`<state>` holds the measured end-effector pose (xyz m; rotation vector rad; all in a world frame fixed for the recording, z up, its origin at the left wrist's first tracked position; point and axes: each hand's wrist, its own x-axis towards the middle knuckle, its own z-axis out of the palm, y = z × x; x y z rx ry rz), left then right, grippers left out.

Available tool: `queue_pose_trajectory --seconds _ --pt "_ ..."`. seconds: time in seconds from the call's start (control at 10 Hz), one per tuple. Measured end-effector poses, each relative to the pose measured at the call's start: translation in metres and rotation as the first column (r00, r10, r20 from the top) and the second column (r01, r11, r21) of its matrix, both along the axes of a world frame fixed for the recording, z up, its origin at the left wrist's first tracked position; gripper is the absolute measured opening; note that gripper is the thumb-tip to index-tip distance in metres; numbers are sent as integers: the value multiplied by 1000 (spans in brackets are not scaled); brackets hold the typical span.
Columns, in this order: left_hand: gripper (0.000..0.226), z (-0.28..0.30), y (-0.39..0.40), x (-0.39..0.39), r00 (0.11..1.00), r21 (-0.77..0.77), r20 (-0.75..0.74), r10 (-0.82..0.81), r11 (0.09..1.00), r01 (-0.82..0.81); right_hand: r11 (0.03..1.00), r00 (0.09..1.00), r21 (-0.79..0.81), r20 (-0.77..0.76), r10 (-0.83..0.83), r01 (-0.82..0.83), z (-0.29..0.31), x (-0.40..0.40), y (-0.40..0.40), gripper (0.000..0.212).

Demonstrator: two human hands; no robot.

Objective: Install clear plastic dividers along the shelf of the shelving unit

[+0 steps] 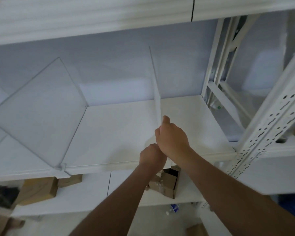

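Observation:
A clear plastic divider (156, 89) stands edge-on to me on the white shelf (119, 126), running from the back wall toward the front. My right hand (171, 139) grips its top edge near the front, thumb up against the plastic. Just below and left, my left hand (152, 156) is curled at the divider's front end by the shelf's front rail (92, 167); its fingers are hidden. Another clear divider (46, 108) stands on the shelf to the left, clipped into the rail.
A perforated white upright (266, 126) rises at the right of the shelf. The shelf above (92, 19) overhangs. On the lower shelf lie cardboard boxes (167, 183) and wooden blocks (39, 189). A plastic bottle (173, 208) lies on the floor.

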<state>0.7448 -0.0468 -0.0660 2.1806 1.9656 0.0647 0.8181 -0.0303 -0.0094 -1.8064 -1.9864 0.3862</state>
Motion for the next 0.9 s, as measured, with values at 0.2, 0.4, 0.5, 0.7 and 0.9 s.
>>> queue_pose_trajectory --seconds 0.2,0.4,0.5,0.7,0.9 --pt "13 14 -7 -2 997 -57 -45 -58 997 56 997 998 -49 5 59 -59 7 8 2 30" --pt "21 43 -23 -32 988 -178 121 -98 977 119 802 968 -556 -17 252 -218 27 21 -30 33" --pt "21 60 -44 -55 979 -162 144 -147 972 170 791 948 -561 31 316 -245 41 -9 -58 22" --pt "17 92 -98 -131 979 -40 160 -126 990 134 876 933 -356 31 358 -324 61 -82 -109 22" --pt "24 132 -126 -184 987 106 85 -134 987 125 939 939 -117 81 334 -323 90 -135 -146 23"
